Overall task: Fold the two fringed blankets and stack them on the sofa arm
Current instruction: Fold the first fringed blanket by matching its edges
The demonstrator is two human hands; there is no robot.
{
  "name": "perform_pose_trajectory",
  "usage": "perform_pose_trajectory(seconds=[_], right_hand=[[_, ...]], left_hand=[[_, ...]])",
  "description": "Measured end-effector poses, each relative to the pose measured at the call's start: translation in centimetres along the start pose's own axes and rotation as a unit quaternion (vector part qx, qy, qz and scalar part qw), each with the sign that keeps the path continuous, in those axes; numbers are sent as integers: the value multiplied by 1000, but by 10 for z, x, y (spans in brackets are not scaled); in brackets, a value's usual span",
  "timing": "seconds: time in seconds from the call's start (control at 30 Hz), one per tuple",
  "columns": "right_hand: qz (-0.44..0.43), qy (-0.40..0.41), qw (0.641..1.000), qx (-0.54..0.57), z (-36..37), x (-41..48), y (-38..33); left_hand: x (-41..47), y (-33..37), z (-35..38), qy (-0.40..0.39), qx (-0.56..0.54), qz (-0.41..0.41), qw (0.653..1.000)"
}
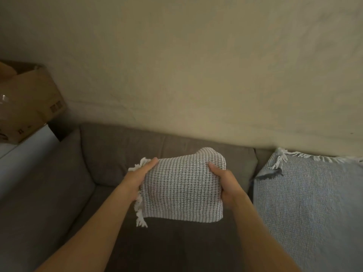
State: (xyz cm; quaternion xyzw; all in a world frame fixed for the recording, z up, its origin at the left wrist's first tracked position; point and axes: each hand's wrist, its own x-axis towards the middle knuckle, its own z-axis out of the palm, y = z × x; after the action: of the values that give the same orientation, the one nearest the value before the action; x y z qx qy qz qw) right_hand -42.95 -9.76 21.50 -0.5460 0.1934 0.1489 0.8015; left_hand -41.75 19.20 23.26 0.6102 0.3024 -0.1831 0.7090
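L hand [140, 173] grips folded grey-white fringed blanket [181, 190] at its 9 o'clock edge | R hand [224, 182] grips 3 o'clock edge | held over sofa seat [176, 250], ctr | blue fringed blanket [306, 203] lies at 4 o'clock

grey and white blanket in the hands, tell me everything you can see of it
The grey and white blanket is a coarse waffle-like weave, folded into a thick, roughly square bundle. White fringe hangs from its left edge. It is held above the sofa seat, left hand gripping its left side, right hand its right, thumbs on top.
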Motion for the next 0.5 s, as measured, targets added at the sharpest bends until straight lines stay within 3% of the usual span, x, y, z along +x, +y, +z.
perform_pose_trajectory(seconds=[0.07,0.13,0.2,0.3,0.37,0.5], right_hand=[[-28,40,998,-26,6,-4,-3],[-64,132,985,-93,13,-1,-1],[-102,206,960,-161,20,5,7],[-135,259,942,-168,26,9,12],[-165,233,936,-208,24,11,13],[-154,74,942,-288,14,10,3]], left_hand=[[0,0,3,17,-12,-8,1000],[1,0,9,38,-29,-2,999],[3,-2,16,74,-78,21,994],[1,-4,26,125,-121,91,981],[0,-3,25,148,-80,149,974],[-1,-1,15,132,97,255,953]])
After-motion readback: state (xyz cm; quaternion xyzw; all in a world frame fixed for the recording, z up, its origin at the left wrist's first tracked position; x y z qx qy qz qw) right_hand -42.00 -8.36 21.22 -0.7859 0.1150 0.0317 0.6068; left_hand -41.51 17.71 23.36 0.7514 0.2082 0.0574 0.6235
